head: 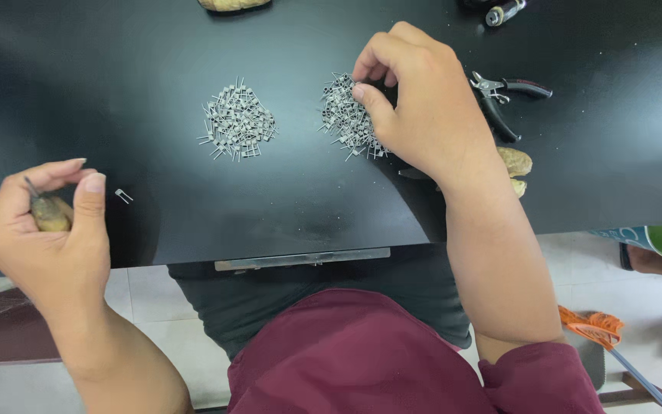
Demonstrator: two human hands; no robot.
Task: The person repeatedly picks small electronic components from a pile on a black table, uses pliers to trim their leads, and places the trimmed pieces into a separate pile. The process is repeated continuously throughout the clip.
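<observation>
Sorting step, I judge: my right hand [423, 100] pinches a coil from the right-hand pile [346, 119]; my left hand [47, 222] grips a small wooden-handled tool [49, 213]. Next calls for lifting one coil clear.

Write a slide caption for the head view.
Right hand picks from small grey metal coils; left hand grips a wooden-handled tool.

Left hand [47, 230] is curled up tight, thumb raised, wrist bent back. Right hand [423, 100] reaches forward, knuckles up, fingertips pinched together, forearm stretched out.
</observation>
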